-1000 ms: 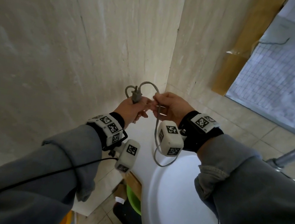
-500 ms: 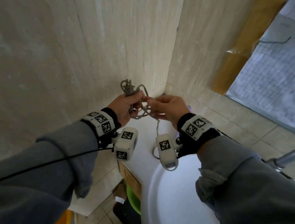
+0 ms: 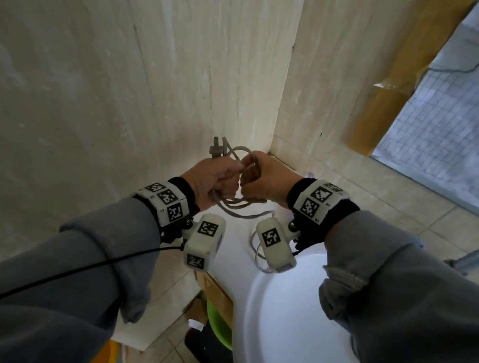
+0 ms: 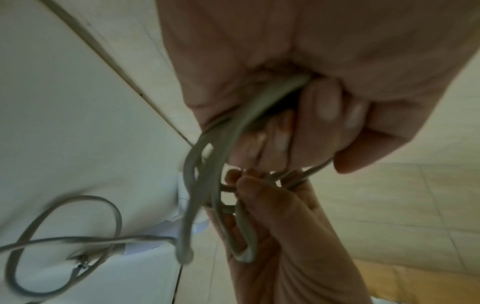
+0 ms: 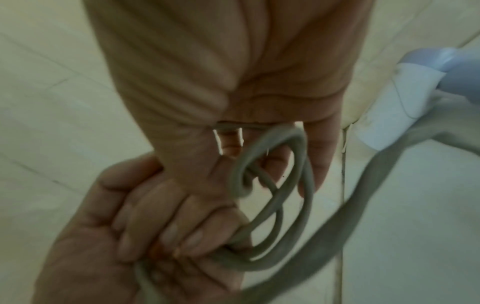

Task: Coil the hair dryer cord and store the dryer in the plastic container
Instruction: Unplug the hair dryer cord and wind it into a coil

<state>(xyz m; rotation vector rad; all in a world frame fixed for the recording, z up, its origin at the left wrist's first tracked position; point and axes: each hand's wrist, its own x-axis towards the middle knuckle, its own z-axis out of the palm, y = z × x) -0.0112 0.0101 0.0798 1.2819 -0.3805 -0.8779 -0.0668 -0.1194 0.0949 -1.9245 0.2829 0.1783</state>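
Two hands raised together in a corner of pale stone-look tiled wall [image 3: 129, 83], over a smooth white top [image 3: 237, 235].

Left hand [image 3: 212, 182] fisted round a bundle of grey cord [image 3: 236, 206]: several loops gathered in the palm, fingers [image 4: 322, 107] curled over them, plug [image 3: 216, 148] poking up above the fist. Right hand [image 3: 267, 181] touching the left, thumb and fingers [image 5: 320, 164] pinching one more loop and feeding it across. Both hands clamped on the cord, knuckle to knuckle.

Cord round in section, rubbery, matte grey, bending into easy open loops with no kinks; probably light and soft, with enough spring to uncoil if the fist loosens. Best held where the loops cross, all strands pressed in one palm, the other hand sliding along the free run to lay each turn. Likely not slippery, given the dull surface.

Free tail of cord drooping from the hands to the white top, lying there in a loose curl, then running to the dryer [image 5: 405, 86]: pale lilac and white smooth plastic body, only partly seen beside the wall at the back of the top. Probably rigid and heavier than the cord; handle the natural place to lift it.

Container not clearly seen. Large white rounded surface [image 3: 288, 338] below the right forearm; cannot tell what it is.
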